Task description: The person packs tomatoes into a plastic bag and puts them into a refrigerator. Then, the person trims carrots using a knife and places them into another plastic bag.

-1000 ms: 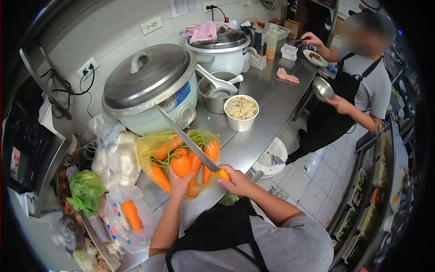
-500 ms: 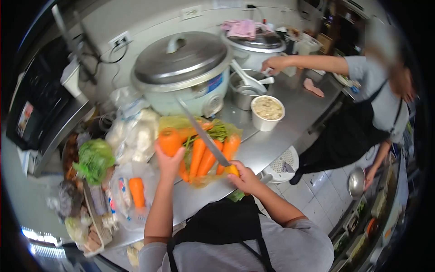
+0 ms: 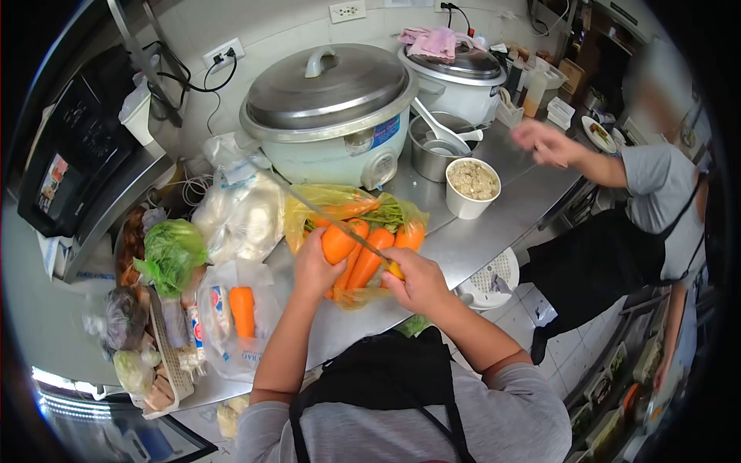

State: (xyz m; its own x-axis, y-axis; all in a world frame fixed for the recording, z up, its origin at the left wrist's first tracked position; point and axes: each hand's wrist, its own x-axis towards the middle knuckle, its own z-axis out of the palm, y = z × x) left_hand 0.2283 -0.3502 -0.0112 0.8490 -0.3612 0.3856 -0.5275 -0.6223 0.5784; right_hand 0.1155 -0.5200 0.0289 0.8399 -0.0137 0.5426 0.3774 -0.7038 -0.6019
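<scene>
My left hand point(image 3: 316, 266) is closed around a thick carrot point(image 3: 341, 239), held above the yellow plastic bag point(image 3: 305, 202). In my right hand point(image 3: 421, 279) is a long knife point(image 3: 324, 214), gripped by its yellow handle point(image 3: 395, 270). The blade slants up and to the left, passing close by the held carrot; whether it touches I cannot tell. Several more carrots point(image 3: 372, 261) lie in the open bag beneath, with green stems point(image 3: 394, 212) behind them. Another carrot point(image 3: 242, 311) rests on a clear plastic bag point(image 3: 266, 289) to the left.
Behind stand a large rice cooker point(image 3: 328, 116), a second cooker point(image 3: 463, 77), a metal pot point(image 3: 432, 154) with white ladles and a tub of food point(image 3: 472, 185). Lettuce point(image 3: 171, 255) and a basket point(image 3: 174, 366) are left. A co-worker's hand point(image 3: 552, 144) reaches in from the right.
The carrot in my left hand has come nearer my right hand and the knife. The co-worker's hand has drawn back from the pot. The view has shifted slightly.
</scene>
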